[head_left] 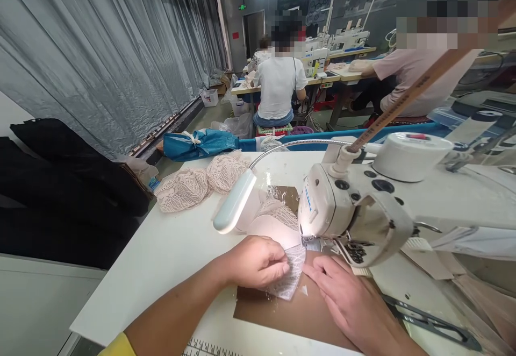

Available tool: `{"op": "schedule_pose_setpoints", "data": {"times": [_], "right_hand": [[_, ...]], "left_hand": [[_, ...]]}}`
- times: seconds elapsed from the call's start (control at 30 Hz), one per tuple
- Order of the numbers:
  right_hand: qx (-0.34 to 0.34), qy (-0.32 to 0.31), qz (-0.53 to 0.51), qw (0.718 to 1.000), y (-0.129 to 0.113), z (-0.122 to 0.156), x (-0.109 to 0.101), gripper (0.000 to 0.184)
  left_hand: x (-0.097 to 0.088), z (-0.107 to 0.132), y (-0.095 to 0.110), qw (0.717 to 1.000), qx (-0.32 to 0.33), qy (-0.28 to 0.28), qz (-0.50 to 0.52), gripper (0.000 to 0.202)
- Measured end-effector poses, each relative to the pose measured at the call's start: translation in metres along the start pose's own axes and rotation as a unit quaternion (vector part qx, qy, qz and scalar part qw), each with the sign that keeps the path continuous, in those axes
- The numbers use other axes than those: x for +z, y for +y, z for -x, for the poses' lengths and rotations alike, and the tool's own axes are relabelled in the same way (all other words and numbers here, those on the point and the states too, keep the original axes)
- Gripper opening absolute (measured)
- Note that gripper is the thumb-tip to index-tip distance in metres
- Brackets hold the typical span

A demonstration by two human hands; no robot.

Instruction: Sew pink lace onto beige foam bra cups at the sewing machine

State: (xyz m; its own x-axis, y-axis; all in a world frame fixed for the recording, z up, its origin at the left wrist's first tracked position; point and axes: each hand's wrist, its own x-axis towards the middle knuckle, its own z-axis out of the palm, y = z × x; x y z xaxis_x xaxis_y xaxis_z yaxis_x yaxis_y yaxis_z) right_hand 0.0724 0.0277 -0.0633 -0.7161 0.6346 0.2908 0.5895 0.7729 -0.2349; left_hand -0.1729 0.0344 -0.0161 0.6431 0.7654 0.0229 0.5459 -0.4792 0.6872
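Note:
A pale pink bra cup [269,230] with a lace part [293,271] lies under the needle area of a white sewing machine [322,200]. My left hand [258,262] is closed, its curled fingers and thumb gripping the lace at its left side. On the right, my right hand [342,289] rests with fingers stretched out over a brown board [278,313], the index fingertip at the lace's right edge. The machine's head hides part of the cup. A lit lamp [236,203] on a bendable neck shines on the work from the left.
Lace cups [183,189] lie at the table's far left. A white thread cone [411,156] stands on the machine. Black thread snips [433,324] lie right of my right hand, and a ruler strip [209,348] marks the front edge. Co-workers sit at machines beyond.

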Motion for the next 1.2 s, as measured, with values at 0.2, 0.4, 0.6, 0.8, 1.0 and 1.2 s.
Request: {"op": "schedule_pose_setpoints", "data": {"times": [0.2, 0.4, 0.6, 0.8, 1.0, 1.2], "right_hand": [[0.012, 0.002, -0.008, 1.000, -0.003, -0.003, -0.003, 0.039], [0.018, 0.004, -0.022, 1.000, -0.006, -0.001, -0.004, 0.036], [0.027, 0.043, 0.015, 0.999, -0.004, 0.001, 0.005, 0.043], [0.038, 0.063, 0.081, 0.994, -0.006, -0.006, -0.003, 0.041], [0.043, 0.054, 0.105, 0.992, -0.002, -0.003, -0.001, 0.044], [0.006, 0.010, 0.037, 0.999, 0.003, 0.009, 0.004, 0.044]], "left_hand": [[0.008, -0.003, 0.001, 0.990, 0.087, 0.067, -0.086, 0.026], [0.024, -0.004, 0.000, 0.969, 0.108, 0.027, -0.220, 0.039], [0.031, -0.006, 0.003, 0.966, 0.087, 0.043, -0.239, 0.040], [0.032, -0.008, 0.003, 0.964, 0.076, 0.052, -0.249, 0.042], [0.026, -0.006, 0.001, 0.964, 0.083, 0.063, -0.245, 0.035], [0.022, -0.002, -0.006, 0.970, 0.096, 0.032, -0.220, 0.036]]}}
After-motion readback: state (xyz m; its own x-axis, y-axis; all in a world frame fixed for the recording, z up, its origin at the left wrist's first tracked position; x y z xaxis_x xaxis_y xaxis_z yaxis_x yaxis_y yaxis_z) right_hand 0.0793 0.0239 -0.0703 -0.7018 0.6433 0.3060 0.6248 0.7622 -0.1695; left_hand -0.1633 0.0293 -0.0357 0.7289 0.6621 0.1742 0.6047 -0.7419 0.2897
